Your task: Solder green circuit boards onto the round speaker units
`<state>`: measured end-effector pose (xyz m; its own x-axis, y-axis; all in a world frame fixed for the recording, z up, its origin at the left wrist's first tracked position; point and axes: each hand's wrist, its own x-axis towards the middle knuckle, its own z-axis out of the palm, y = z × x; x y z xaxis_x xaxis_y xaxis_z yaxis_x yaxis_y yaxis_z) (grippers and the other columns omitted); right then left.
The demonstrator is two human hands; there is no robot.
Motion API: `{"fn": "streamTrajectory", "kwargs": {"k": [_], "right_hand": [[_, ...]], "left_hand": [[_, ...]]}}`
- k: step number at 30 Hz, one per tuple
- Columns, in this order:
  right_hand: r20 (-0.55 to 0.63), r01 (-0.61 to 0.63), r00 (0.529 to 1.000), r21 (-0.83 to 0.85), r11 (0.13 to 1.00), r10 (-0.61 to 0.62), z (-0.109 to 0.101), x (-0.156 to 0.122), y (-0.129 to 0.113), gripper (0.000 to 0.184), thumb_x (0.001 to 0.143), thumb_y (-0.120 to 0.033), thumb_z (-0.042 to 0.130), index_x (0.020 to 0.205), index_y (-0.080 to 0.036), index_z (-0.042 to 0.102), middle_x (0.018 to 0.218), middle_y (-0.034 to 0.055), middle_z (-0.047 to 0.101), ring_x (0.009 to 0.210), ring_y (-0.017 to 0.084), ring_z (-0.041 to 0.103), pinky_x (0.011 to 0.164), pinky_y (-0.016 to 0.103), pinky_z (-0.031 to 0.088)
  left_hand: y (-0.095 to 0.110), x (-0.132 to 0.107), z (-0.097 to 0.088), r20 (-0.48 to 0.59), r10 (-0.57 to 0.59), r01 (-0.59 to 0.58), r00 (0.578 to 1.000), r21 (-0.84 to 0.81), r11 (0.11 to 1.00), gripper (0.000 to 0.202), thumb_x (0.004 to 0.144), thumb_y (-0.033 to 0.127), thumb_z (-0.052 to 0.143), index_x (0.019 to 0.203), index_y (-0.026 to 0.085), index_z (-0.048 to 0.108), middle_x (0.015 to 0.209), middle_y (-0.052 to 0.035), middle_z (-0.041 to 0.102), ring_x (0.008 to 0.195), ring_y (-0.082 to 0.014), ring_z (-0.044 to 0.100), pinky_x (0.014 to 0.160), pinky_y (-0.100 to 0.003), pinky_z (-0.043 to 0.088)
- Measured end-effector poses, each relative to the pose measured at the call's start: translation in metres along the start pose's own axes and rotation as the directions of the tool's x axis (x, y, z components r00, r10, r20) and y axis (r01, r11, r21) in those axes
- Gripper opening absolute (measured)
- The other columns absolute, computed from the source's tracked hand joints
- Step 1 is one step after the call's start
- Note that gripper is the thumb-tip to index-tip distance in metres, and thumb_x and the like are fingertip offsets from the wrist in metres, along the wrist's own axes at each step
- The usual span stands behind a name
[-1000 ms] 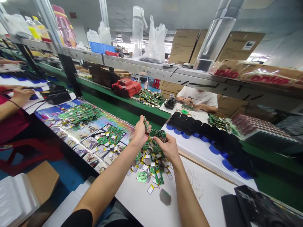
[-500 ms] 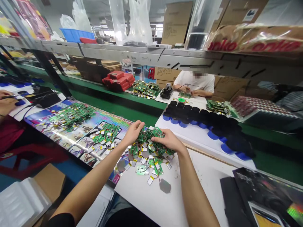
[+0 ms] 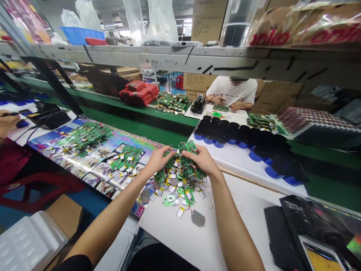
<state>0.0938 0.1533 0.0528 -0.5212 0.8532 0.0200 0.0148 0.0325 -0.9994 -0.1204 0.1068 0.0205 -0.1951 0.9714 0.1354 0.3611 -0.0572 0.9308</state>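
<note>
A heap of green circuit boards point(image 3: 184, 173) with small silver batteries wired to them lies in front of me on a white board point(image 3: 225, 222). My right hand point(image 3: 202, 159) is closed around a bunch of the boards at the heap's far right, thumb on the near side. At the heap's far left, my left hand point(image 3: 161, 160) has its fingers bent in around the edge of more boards; its fingertips are partly hidden. Closer to me, a loose battery point(image 3: 180, 212) and a grey round disc point(image 3: 197, 218) lie on the white surface.
Left of the heap lie a smaller board pile point(image 3: 126, 158) and a larger one point(image 3: 86, 137). Black-and-blue round parts point(image 3: 239, 135) stand in rows at right. A shelf point(image 3: 158, 56) crosses above. A co-worker point(image 3: 231, 92) sits opposite; another person's hand point(image 3: 8, 122) shows at left.
My right hand has raised and tilted its bunch of boards upright. My left hand has shifted slightly at the heap's left side. The view has moved a little.
</note>
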Motion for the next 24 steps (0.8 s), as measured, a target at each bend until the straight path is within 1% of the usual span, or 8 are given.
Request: {"fn": "streamTrajectory", "kwargs": {"k": [5, 7, 9, 13, 16, 20, 22, 24], "right_hand": [[-0.065, -0.004, 0.998, 0.047, 0.999, 0.007, 0.008, 0.004, 0.004, 0.049, 0.068, -0.062, 0.089, 0.076, -0.020, 0.064, 0.051, -0.0060, 0.054, 0.038, 0.010, 0.044, 0.035, 0.024, 0.031], [-0.096, 0.013, 0.995, 0.060, 0.998, -0.007, 0.013, 0.005, 0.004, 0.048, 0.068, -0.060, 0.090, 0.076, -0.021, 0.065, 0.051, -0.0065, 0.053, 0.038, 0.010, 0.044, 0.035, 0.024, 0.032], [-0.143, 0.044, 0.989, 0.076, 0.996, -0.033, 0.019, 0.006, 0.004, 0.045, 0.069, -0.059, 0.088, 0.079, -0.021, 0.065, 0.052, -0.0065, 0.054, 0.039, 0.011, 0.045, 0.036, 0.025, 0.035], [-0.250, 0.102, 0.965, 0.080, 0.991, -0.079, 0.033, 0.009, 0.006, 0.043, 0.074, -0.061, 0.083, 0.082, -0.023, 0.065, 0.055, -0.0055, 0.055, 0.042, 0.013, 0.047, 0.040, 0.028, 0.040], [-0.311, 0.131, 0.944, 0.058, 0.990, -0.107, 0.041, 0.008, 0.005, 0.043, 0.078, -0.064, 0.079, 0.084, -0.023, 0.064, 0.055, -0.0052, 0.055, 0.043, 0.013, 0.047, 0.042, 0.029, 0.041], [-0.314, 0.144, 0.940, 0.008, 0.989, -0.135, 0.041, 0.004, -0.002, 0.041, 0.079, -0.061, 0.078, 0.086, -0.022, 0.066, 0.061, -0.0034, 0.059, 0.045, 0.013, 0.047, 0.042, 0.029, 0.041], [-0.297, 0.145, 0.944, -0.023, 0.989, -0.145, 0.037, 0.003, -0.005, 0.039, 0.080, -0.058, 0.078, 0.090, -0.022, 0.070, 0.067, -0.0010, 0.064, 0.048, 0.014, 0.050, 0.043, 0.028, 0.042], [-0.284, 0.157, 0.944, -0.060, 0.986, -0.168, 0.031, 0.002, -0.006, 0.038, 0.082, -0.055, 0.077, 0.098, -0.020, 0.074, 0.079, 0.0023, 0.071, 0.059, 0.016, 0.057, 0.051, 0.029, 0.047]], "left_hand": [[0.017, -0.011, -0.016, 0.029, 0.064, -0.068, 0.998, 0.171, 0.983, 0.023, 0.083, 0.041, 0.078, 0.100, 0.027, 0.081, 0.113, -0.0079, 0.077, 0.101, -0.0288, 0.069, 0.091, -0.032, 0.052], [0.027, -0.015, -0.020, 0.002, 0.115, -0.112, 0.993, 0.224, 0.968, 0.023, 0.090, 0.043, 0.071, 0.101, 0.025, 0.081, 0.120, -0.0094, 0.076, 0.114, -0.0310, 0.067, 0.102, -0.035, 0.050], [0.034, -0.018, -0.017, -0.047, 0.150, -0.140, 0.988, 0.176, 0.974, 0.029, 0.097, 0.047, 0.064, 0.103, 0.024, 0.080, 0.119, -0.0088, 0.076, 0.118, -0.0296, 0.066, 0.105, -0.034, 0.049], [0.032, -0.021, 0.011, -0.104, 0.035, -0.050, 0.994, -0.147, 0.988, 0.049, 0.097, 0.066, 0.062, 0.084, 0.019, 0.070, 0.085, -0.0055, 0.071, 0.085, -0.0224, 0.066, 0.079, -0.028, 0.054], [0.026, -0.024, 0.035, -0.126, -0.060, 0.022, 0.990, -0.287, 0.958, 0.064, 0.095, 0.080, 0.052, 0.084, 0.019, 0.064, 0.077, -0.0038, 0.063, 0.071, -0.0190, 0.060, 0.065, -0.027, 0.052], [0.029, -0.029, 0.049, -0.144, -0.074, 0.003, 0.987, -0.439, 0.898, 0.052, 0.089, 0.071, 0.072, 0.086, 0.019, 0.063, 0.079, -0.0008, 0.061, 0.073, -0.0160, 0.057, 0.062, -0.022, 0.048], [0.033, -0.024, 0.048, -0.232, -0.052, -0.059, 0.971, -0.449, 0.892, 0.048, 0.091, 0.065, 0.074, 0.082, 0.020, 0.059, 0.073, 0.0022, 0.055, 0.067, -0.0133, 0.052, 0.058, -0.020, 0.042], [0.036, -0.015, 0.044, -0.371, -0.070, -0.118, 0.926, -0.460, 0.880, 0.050, 0.096, 0.067, 0.067, 0.081, 0.022, 0.053, 0.069, 0.0046, 0.048, 0.062, -0.0117, 0.046, 0.055, -0.021, 0.038]]}}
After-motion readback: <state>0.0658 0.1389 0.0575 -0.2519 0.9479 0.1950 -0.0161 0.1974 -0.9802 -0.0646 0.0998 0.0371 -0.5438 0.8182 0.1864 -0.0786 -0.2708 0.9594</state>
